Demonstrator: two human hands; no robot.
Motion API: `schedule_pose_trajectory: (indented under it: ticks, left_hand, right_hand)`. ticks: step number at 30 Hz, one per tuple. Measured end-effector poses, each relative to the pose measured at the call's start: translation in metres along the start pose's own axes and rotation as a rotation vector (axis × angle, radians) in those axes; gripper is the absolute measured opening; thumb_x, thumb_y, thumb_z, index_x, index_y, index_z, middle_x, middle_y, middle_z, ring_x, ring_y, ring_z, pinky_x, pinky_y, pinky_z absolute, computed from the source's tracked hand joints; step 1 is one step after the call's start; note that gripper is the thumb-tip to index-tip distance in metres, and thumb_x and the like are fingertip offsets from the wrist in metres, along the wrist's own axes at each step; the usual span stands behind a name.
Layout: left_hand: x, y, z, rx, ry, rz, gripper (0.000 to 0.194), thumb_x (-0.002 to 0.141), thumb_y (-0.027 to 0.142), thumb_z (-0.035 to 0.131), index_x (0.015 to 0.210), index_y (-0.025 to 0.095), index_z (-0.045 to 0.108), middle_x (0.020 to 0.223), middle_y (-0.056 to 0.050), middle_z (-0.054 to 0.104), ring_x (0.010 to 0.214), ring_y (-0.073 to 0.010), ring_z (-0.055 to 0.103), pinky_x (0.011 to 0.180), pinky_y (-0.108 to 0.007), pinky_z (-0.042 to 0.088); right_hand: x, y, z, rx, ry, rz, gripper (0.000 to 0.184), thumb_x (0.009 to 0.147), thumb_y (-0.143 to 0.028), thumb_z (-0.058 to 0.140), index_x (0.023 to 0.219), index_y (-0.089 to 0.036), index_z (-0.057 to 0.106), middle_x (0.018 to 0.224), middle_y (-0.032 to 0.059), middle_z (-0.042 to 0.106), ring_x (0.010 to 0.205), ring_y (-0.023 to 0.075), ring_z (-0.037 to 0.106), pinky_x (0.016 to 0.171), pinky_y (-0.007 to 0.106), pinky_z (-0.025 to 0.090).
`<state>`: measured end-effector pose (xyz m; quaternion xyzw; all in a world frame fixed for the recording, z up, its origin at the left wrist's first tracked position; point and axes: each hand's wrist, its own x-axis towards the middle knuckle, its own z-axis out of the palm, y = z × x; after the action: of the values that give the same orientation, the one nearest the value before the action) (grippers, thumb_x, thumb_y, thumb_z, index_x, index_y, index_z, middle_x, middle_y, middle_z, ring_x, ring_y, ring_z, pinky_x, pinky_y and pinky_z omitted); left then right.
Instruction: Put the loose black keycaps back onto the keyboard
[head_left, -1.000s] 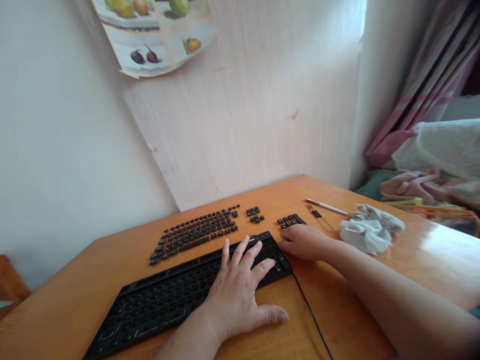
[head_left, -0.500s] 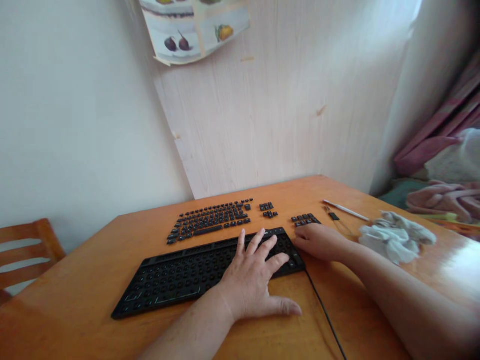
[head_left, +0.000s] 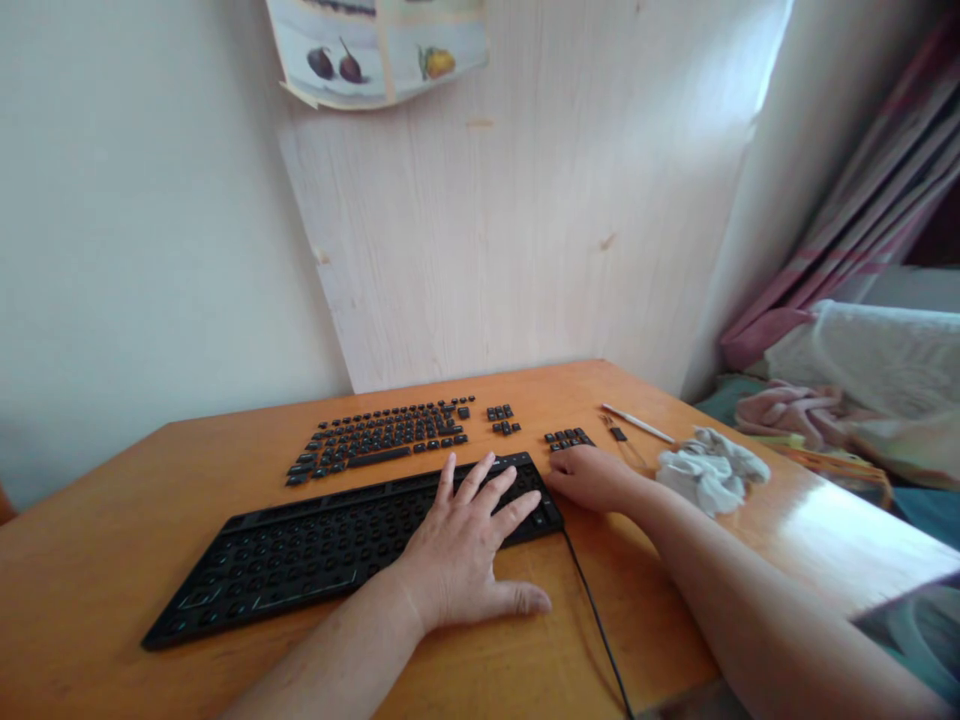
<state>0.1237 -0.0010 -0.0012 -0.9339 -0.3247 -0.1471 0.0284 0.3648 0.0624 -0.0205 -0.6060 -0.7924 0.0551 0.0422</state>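
A black keyboard (head_left: 300, 553) with its keycaps off lies slantwise on the wooden table. My left hand (head_left: 461, 545) is spread, palm down, over its right half, fingers stretched out and thumb pointing right. Just past the keyboard's right end is my right hand (head_left: 589, 475), fingers curled inward beside the block of number-pad keycaps (head_left: 568, 438). Its fingertips are partly hidden, so what they hold, if anything, does not show. Behind the keyboard, loose keycaps (head_left: 382, 435) are laid out in rows, with a small group of keycaps (head_left: 500, 412) to their right.
A white pen (head_left: 637, 423) and a small wire tool with a dark handle (head_left: 618, 434) lie at the back right. Near my right forearm is a crumpled pale cloth (head_left: 709, 475). The keyboard's cable (head_left: 596, 610) runs toward the table's front edge.
The view has turned to the right, so the table and everything on it sit further left. Both hands keep about the same place at the keyboard and keycaps.
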Motion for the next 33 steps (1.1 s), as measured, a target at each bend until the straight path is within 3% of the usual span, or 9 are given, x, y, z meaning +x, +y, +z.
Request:
schedule_pose_trajectory:
  ticks: [12, 33]
  left_hand:
    - [0.009, 0.019, 0.0, -0.001, -0.025, 0.007, 0.088, 0.064, 0.086, 0.037, 0.133, 0.033, 0.046, 0.15, -0.006, 0.03, 0.14, -0.0369, 0.009, 0.107, -0.065, -0.008]
    - [0.009, 0.021, 0.004, -0.03, -0.036, -0.016, 0.089, 0.064, 0.087, 0.034, 0.131, 0.03, 0.048, 0.151, -0.009, 0.027, 0.14, -0.0366, 0.004, 0.106, -0.066, -0.007]
  right_hand:
    - [-0.001, 0.0, 0.0, 0.013, 0.018, -0.006, 0.035, 0.088, -0.04, 0.04, 0.08, -0.017, 0.066, 0.084, 0.0078, 0.068, 0.076, 0.0175, 0.058, 0.06, 0.026, 0.031]
    - [0.0, 0.002, 0.003, 0.048, 0.055, -0.026, 0.03, 0.087, -0.035, 0.042, 0.074, -0.017, 0.063, 0.078, 0.0069, 0.067, 0.069, 0.0155, 0.055, 0.059, 0.025, 0.03]
